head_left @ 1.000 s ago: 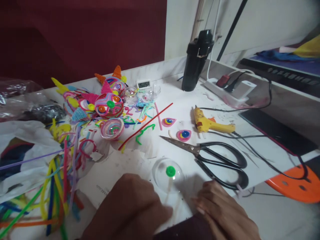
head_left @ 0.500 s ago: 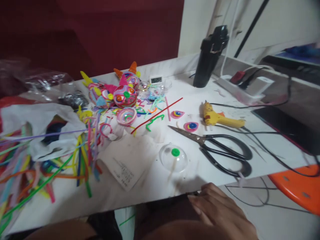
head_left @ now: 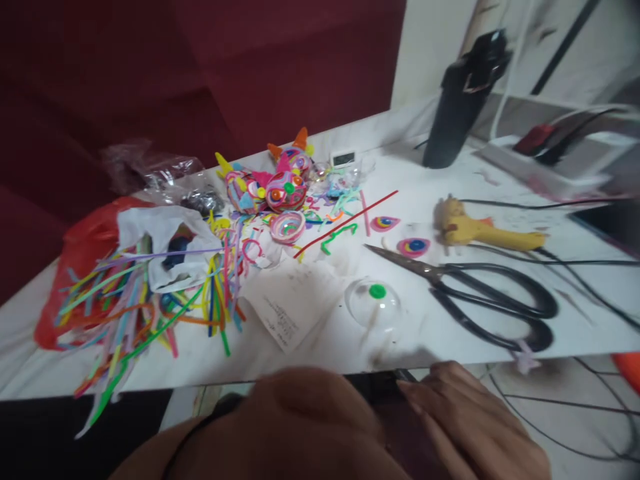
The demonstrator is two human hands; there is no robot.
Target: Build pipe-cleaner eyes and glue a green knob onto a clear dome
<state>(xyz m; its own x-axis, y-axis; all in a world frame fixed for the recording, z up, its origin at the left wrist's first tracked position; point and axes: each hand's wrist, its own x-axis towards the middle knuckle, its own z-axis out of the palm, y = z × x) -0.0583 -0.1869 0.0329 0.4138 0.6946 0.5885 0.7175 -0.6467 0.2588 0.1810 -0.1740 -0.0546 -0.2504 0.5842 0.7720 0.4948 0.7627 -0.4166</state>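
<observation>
My right hand [head_left: 475, 413] is below the table's front edge, over dark cloth at my lap. Its fingers lie loosely stretched and close together, with nothing visible in them. A large blurred skin shape with a thin dark band, apparently my left hand [head_left: 310, 413], fills the bottom middle; its fingers cannot be made out. Nearest on the table is a clear plastic dome [head_left: 360, 307] with a green disc [head_left: 377, 291] on it. Black-handled scissors [head_left: 480, 287] lie to its right, pointing left. Behind are two pink teardrop-shaped eye pieces [head_left: 414, 247] with blue centres.
A yellow glue gun [head_left: 490, 233] with a cord lies right, near a black bottle [head_left: 465, 107]. Printed paper [head_left: 285, 307], a red pipe cleaner [head_left: 345, 225] and a colourful animal figure [head_left: 285, 190] stand left. Many pipe cleaners spill from a red bag [head_left: 80, 260].
The view has shifted, so the table things appear further right or higher. The blurred skin shape has risen into the bottom middle. My right hand stays near the table edge.
</observation>
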